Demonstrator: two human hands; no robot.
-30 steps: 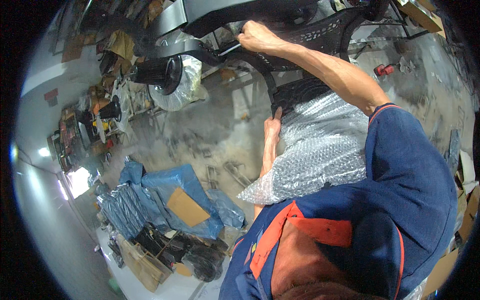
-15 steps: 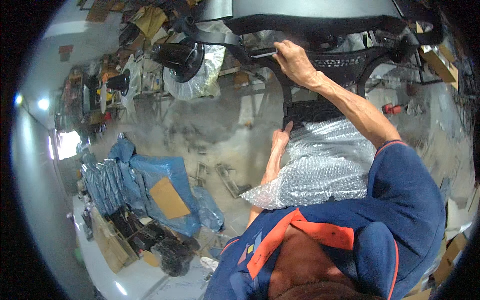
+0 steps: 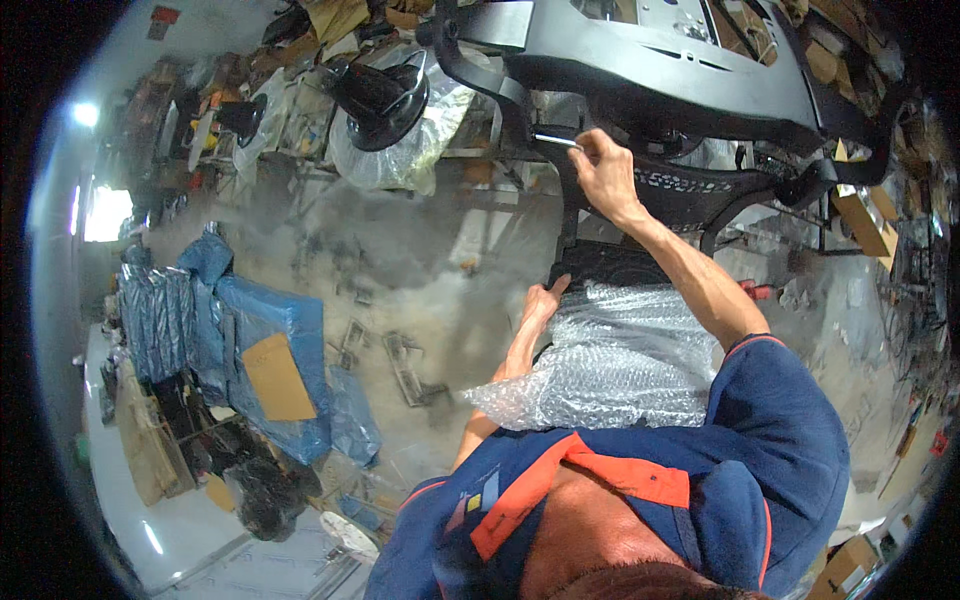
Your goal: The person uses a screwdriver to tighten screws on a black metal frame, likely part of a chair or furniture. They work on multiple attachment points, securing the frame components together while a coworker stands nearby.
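My right hand (image 3: 605,175) pinches one end of a slim metal rod (image 3: 555,140), shaped like a hex key; its other end meets a black side bracket, where the contact is hidden. That bracket belongs to what looks like an upturned office chair, with a smooth grey-black shell (image 3: 650,70) at the top and a dark perforated panel (image 3: 690,182) below. Lower down, my left hand (image 3: 540,302) closes its fingers on the left edge of the black backrest frame (image 3: 610,262). Clear bubble wrap (image 3: 625,360) covers the part of the chair nearest my body.
Blue-wrapped pieces (image 3: 275,310) with a cardboard sheet (image 3: 278,378) lie to the left. At the upper left stands a black round-based part (image 3: 390,105) on plastic. Metal brackets (image 3: 405,365) rest on the floor. Cardboard boxes (image 3: 865,225) are at the right.
The view has shifted, bringing more of the grey-black shell into sight. The rod in my right hand now slopes the other way. My left hand keeps its hold on the frame edge.
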